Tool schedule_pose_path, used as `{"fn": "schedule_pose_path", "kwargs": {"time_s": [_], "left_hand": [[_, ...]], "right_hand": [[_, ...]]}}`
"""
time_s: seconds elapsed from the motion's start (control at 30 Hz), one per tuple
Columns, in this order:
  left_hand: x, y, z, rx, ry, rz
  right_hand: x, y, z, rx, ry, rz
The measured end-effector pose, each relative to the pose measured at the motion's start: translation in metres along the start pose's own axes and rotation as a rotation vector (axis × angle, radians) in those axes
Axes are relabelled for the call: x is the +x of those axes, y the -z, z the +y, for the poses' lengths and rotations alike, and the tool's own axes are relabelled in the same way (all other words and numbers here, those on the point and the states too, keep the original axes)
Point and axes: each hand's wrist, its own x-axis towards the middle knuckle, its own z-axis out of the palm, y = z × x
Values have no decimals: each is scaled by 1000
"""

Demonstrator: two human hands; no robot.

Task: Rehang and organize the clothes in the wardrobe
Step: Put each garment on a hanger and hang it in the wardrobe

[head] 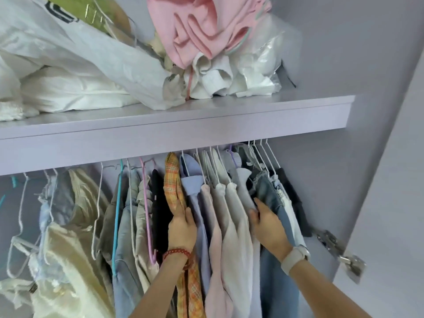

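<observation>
Mid-task, by the look of it. Left hand point(182, 228) is lying flat, fingers straight, against the orange plaid shirt point(175, 191). Right hand point(269, 226) is pressing between the pale shirts point(231, 214) and the jeans point(268, 193); its fingers are hidden in the cloth, so grip is unclear. Right half is hanging tidy. Left-side clothes point(68, 226) are sagging off white hangers point(20, 226). Farther up, the shelf point(206, 115) is carrying an unsorted pile point(202, 37).

The shelf point(174, 125) hangs low over the hanger hooks, leaving little room above them. Right of the orange plaid shirt point(174, 187) the garments press tight together. At far left, empty white hangers point(20, 226) hang well apart with open gaps. The door hinge point(339, 251) juts out at right.
</observation>
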Motion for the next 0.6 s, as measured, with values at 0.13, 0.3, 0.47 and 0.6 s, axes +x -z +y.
{"fn": "schedule_pose_path", "kwargs": {"time_s": [0.13,0.3,0.47,0.6], "left_hand": [[0,-7,0,11,-97,-9],[0,-1,3,-11,-153,-18],[5,-10,13,82,-209,-142],[1,-1,11,-56,-158,-138]], "right_hand": [[10,6,1,-4,15,-49],[13,1,-2,-74,140,-50],[9,-14,-16,-105,225,-121],[0,-5,-7,-54,221,-39]]}}
